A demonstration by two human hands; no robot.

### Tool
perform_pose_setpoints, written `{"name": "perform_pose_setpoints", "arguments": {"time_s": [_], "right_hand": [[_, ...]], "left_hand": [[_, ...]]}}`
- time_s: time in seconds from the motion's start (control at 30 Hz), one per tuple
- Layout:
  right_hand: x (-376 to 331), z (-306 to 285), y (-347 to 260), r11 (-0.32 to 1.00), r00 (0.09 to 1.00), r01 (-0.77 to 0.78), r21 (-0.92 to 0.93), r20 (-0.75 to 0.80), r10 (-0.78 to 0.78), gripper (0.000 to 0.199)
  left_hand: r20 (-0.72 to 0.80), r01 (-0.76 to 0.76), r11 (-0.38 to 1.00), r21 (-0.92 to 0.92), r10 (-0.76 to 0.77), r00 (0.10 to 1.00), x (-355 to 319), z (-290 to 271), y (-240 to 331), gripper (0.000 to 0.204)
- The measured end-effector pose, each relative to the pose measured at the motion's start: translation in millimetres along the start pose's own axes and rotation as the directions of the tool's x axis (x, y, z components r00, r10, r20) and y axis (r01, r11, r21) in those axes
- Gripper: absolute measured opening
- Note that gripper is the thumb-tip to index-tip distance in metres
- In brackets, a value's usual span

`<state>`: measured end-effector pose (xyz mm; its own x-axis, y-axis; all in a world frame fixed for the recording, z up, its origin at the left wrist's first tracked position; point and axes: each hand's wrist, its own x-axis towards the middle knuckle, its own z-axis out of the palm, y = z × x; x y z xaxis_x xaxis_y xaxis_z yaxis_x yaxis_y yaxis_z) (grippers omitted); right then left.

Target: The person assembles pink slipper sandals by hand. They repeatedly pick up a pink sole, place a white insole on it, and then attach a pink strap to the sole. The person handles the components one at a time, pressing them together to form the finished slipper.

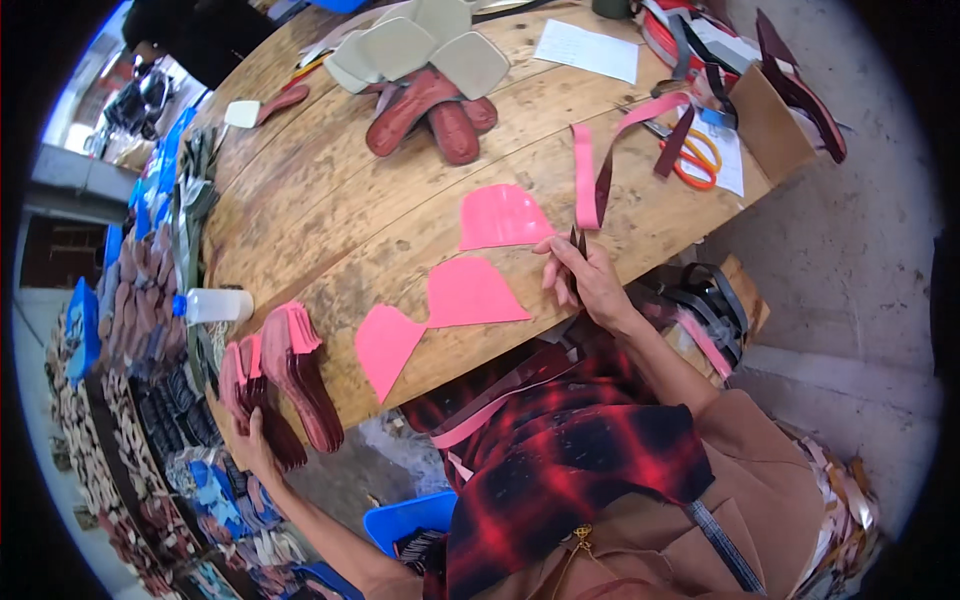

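Note:
My right hand [592,282] is closed around small dark thread snips [577,243] at the table's near edge, their pointed blades upward. Just left of it lie pink cut pieces: a glossy one [505,217], a matt one [475,291] and a pointed one [387,345]. At the left edge, my left hand [253,440] grips the near end of a stack of dark red shoe insoles [268,408] with pink heel ends; some of its fingers are hidden. Beside it lies a second stack of insoles [302,380]. A pink and maroon strip [590,185] lies beyond my right hand.
Orange-handled scissors [700,165], white paper [588,50] and a cardboard box [770,125] are at the right. Red soles [440,110] and pale pads [395,45] lie at the back. A white bottle [215,305] is at the left edge. Straps lie across my lap.

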<state>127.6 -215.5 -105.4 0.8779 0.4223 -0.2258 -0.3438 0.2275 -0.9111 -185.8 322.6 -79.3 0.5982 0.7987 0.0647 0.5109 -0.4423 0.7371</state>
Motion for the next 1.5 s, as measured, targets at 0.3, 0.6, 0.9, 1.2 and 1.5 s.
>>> {"name": "perform_pose_setpoints", "arguments": {"time_s": [0.3,0.6,0.9,1.2,1.5], "right_hand": [[98,-78,-62,0.47,0.719,0.255,-0.845,-0.159,-0.676,0.037],[154,-96,-72,-0.021,0.889,-0.049,-0.999,-0.034,-0.456,0.049],[57,-35,-76,0.684,0.837,0.38,-0.623,-0.084,-0.541,0.013],[22,13,-75,0.723,0.86,0.493,-0.484,0.146,-0.489,0.015],[-5,2,-86,0.99,0.984,0.137,-0.028,-0.109,-0.139,0.013]], "left_hand": [[-0.459,-0.046,0.992,0.115,0.094,0.883,-51,-16,56,0.045],[-0.094,0.018,0.997,0.072,-0.011,0.995,-63,88,136,0.06],[-0.144,-0.311,0.944,-0.108,0.295,0.945,-47,159,236,0.067],[0.14,-0.859,0.509,-0.06,0.856,0.497,79,379,410,0.048],[-0.003,-0.881,0.389,-0.27,0.915,0.404,66,347,362,0.025]]}}
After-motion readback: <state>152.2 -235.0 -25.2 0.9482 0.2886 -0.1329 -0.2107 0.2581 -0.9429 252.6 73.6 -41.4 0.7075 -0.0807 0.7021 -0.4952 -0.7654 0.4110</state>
